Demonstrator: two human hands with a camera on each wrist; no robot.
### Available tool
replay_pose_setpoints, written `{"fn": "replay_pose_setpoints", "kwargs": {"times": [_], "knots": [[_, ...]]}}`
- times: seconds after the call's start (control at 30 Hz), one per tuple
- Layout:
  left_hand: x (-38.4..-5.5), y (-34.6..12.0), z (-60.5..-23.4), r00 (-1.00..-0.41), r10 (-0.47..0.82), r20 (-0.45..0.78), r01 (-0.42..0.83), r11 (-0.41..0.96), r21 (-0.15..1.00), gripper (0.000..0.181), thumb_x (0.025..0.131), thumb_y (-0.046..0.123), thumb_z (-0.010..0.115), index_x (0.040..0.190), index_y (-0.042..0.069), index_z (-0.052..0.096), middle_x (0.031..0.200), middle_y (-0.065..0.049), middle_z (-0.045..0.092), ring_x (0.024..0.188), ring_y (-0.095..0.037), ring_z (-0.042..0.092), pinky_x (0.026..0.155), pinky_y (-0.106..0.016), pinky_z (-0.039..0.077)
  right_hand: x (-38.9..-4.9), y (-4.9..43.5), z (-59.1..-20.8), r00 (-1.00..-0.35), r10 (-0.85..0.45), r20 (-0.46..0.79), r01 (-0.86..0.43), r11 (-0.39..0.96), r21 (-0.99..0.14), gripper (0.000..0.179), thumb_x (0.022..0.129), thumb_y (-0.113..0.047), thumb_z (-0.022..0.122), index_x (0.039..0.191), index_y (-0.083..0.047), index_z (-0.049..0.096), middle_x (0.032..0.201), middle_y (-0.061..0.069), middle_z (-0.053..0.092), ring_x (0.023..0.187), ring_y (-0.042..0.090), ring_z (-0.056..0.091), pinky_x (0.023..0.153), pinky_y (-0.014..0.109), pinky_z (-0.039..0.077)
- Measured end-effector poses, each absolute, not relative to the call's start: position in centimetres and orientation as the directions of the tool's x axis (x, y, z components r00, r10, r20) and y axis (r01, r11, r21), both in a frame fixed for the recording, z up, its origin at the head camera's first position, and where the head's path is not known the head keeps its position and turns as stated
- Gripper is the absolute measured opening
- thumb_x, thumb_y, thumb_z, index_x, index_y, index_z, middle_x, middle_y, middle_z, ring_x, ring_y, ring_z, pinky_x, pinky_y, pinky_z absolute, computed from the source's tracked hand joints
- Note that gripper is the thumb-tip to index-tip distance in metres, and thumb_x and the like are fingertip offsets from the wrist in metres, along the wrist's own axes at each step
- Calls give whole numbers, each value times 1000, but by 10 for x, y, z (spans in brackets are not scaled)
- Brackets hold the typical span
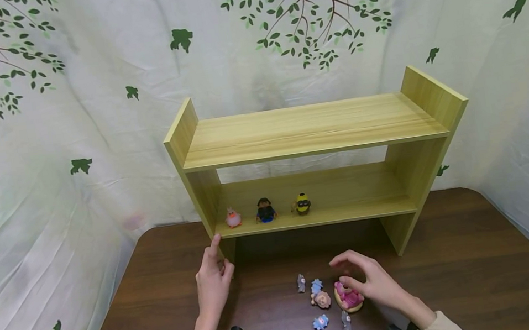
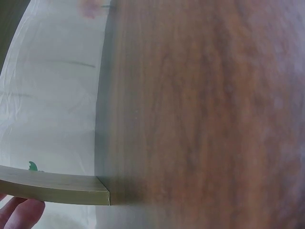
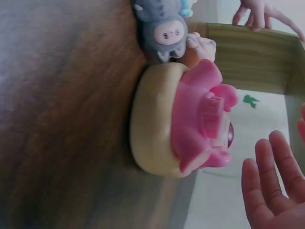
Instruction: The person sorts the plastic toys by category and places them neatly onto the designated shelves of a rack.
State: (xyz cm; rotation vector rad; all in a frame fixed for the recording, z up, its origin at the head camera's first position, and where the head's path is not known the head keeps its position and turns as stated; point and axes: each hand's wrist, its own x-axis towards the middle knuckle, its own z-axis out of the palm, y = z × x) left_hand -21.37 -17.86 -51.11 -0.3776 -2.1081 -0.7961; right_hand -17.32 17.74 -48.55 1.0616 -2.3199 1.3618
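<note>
My left hand (image 1: 212, 286) grips the lower left side panel of the wooden shelf (image 1: 310, 128), index finger pointing up along its front edge. Two fingertips (image 2: 27, 213) show against that panel in the left wrist view. Over a pink toy in a round tan base (image 1: 348, 296) hovers my right hand (image 1: 378, 284), its fingers loosely bent. The right wrist view has those fingers (image 3: 269, 179) apart from the pink toy (image 3: 198, 119). Beside it on the table stand a grey figure (image 1: 346, 321), a tan figurine (image 1: 321, 299) and a blue figure (image 1: 321, 322).
A pink chick-like figure (image 1: 233, 218), a dark-clothed figure (image 1: 265, 210) and a yellow-capped figure (image 1: 302, 204) stand on the middle shelf board. Another grey figure (image 1: 301, 283) and a second blue one (image 1: 316, 286) are on the brown table (image 1: 164, 317). A leaf-print curtain hangs behind.
</note>
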Motion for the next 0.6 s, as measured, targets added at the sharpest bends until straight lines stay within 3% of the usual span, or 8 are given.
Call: {"fn": "replay_pose_setpoints", "kwargs": {"times": [0.23,0.47,0.6], "knots": [[-213,-180,-512,-634,-13,773,507,748,428,79,77,-10,57,145,24,35,80,-9,44,56,-8,35,48,-26,35,-158,177,-466,-676,-516,527,-711,266,-651,36,77,11,67,110,-3,61,103,12,62,95,29,61,78,41,51],[-214,-180,-512,-628,-13,778,509,749,424,80,77,-11,58,145,24,35,80,-9,44,56,-8,35,48,-27,34,-169,194,-503,-686,-567,456,-687,298,-663,38,80,-8,75,116,-9,62,116,9,60,109,20,55,92,29,43],[-213,-179,-513,-629,-9,777,511,749,422,82,77,-13,58,146,24,33,81,-9,44,57,-7,33,48,-26,33,-167,197,-506,-694,-594,407,-671,327,-665,42,79,-14,76,118,-9,61,119,5,59,111,18,54,93,32,42]]}}
